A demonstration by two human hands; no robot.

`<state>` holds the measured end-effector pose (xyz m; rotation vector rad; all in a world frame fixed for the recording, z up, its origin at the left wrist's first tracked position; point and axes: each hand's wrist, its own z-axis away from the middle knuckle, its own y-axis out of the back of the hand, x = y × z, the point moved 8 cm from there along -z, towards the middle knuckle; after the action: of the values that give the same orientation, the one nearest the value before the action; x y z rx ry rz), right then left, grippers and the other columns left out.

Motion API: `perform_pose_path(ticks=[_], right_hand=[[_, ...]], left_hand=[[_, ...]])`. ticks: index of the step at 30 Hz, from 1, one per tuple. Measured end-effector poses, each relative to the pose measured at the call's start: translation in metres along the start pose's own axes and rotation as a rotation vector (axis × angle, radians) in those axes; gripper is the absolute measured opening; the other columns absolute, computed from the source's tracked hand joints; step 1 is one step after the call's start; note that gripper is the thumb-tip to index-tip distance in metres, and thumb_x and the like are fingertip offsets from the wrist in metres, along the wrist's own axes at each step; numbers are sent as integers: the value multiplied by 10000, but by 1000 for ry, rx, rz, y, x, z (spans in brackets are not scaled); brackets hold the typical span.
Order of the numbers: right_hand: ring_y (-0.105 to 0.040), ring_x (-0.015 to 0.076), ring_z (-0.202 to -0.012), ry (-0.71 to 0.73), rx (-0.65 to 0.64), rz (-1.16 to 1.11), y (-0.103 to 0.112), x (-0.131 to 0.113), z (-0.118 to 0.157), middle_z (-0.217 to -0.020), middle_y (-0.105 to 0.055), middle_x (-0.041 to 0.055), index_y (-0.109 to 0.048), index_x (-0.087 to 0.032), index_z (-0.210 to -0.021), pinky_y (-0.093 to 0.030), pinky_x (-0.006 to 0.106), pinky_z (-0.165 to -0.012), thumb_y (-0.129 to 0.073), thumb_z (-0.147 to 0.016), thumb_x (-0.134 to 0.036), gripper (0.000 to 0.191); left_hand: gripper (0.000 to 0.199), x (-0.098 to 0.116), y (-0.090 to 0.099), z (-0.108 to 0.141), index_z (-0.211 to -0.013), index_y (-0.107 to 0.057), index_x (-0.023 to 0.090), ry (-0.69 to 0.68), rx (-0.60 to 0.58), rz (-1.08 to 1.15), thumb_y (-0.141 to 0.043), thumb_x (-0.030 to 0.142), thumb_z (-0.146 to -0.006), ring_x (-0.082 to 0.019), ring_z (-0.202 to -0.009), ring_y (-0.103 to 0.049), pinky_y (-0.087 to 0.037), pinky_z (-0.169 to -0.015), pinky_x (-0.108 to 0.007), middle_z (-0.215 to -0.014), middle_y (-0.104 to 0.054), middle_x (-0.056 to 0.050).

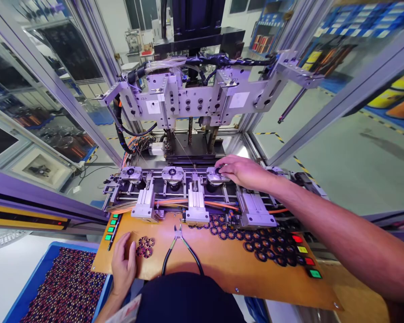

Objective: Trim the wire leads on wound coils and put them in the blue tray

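Note:
My right hand [244,172] reaches to the third round metal fixture [214,176] of the machine row, its fingers bent around a small dark ring [218,170] on top. My left hand [124,262] rests on the orange-brown board [218,264] at the left, fingers apart and holding nothing. Just right of it lie several copper-wound rings [145,246]. Pliers [178,233] with dark handles lie with their handles spread in the middle of the board. Many black rings [267,246] are spread over the board's right part.
Two more fixtures, the left one [131,172] and the middle one [173,174], stand in the row. Above hangs a metal machine head [195,101]. Lit buttons [314,273] line the board's sides. A blue bin [20,287] of rings stands lower left. Metal frame posts [350,98] flank the machine.

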<state>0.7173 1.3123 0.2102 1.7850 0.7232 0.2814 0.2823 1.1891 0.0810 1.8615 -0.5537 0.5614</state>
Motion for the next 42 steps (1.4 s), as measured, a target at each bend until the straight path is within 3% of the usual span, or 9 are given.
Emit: perform_pose_path(ticks=[10,20,23,26,30,34,37,39,42], right_hand=[[-572,293,-1248,-63,40,118,-18,-10,36,-1315,-652,96,-707,-127,-1187,-522,474,-1021,-457,-699,67,581],[-523,324,-1312,-133,96,212,-23,-23,34,-1385,-595,116,-662,-104,-1251,-522,504,-994,-434,-743,55,579],[-565,341,-1263,-128,156,216,-12,-34,34,-1330,-634,138,-673,-75,-1219,-541,503,-957,-430,-764,46,530],[-577,328,-1248,-153,288,215,17,-60,64,-1314,-637,173,-620,-58,-1285,-509,487,-1015,-463,-864,-21,450],[-665,276,-1043,-263,603,192,45,-107,157,-1166,-694,138,-567,-158,-1339,-529,433,-961,-635,-867,-80,483],[-670,221,-825,-357,439,167,-11,-135,218,-912,-707,90,-666,-169,-1056,-566,369,-771,-570,-949,-172,144],[-655,250,-820,-440,391,181,-53,-133,237,-915,-695,126,-695,-157,-923,-559,394,-692,-497,-981,-215,215],[-644,287,-853,-502,386,180,-66,-126,243,-946,-686,156,-710,-147,-890,-552,432,-685,-500,-967,-199,230],[-632,313,-873,-548,407,129,-65,-123,242,-952,-677,173,-714,-142,-828,-549,469,-686,-509,-947,-165,238]], left_hand=[[396,-3,-1,1,-1164,-624,169,-19,33,3,-528,466,-921,-280,-1145,-631,-494,-1040,-470,-1192,-679,-136],[371,7,3,-1,-1119,-647,165,-64,75,11,-517,453,-924,-270,-1090,-663,-523,-994,-458,-1140,-708,-142],[369,14,7,-2,-1094,-659,164,-61,81,8,-520,457,-917,-268,-1072,-673,-535,-976,-448,-1114,-719,-138],[382,23,21,-1,-1095,-658,155,-54,95,6,-527,463,-910,-261,-1020,-688,-565,-901,-416,-1105,-720,-145],[363,37,49,4,-1131,-650,147,-39,97,14,-558,421,-911,-220,-886,-705,-567,-833,-372,-1081,-731,-132],[272,59,63,5,-1057,-685,153,-72,60,64,-623,357,-888,-208,-851,-718,-554,-856,-355,-951,-764,-87],[209,88,55,-1,-1014,-700,162,-151,-25,144,-642,313,-882,-195,-844,-723,-562,-834,-325,-918,-770,-71],[180,114,41,-6,-995,-705,167,-213,-116,207,-645,293,-881,-189,-843,-725,-569,-804,-304,-912,-772,-68],[154,157,15,-12,-973,-713,162,-284,-306,293,-626,261,-893,-181,-817,-727,-573,-741,-273,-903,-772,-76]])
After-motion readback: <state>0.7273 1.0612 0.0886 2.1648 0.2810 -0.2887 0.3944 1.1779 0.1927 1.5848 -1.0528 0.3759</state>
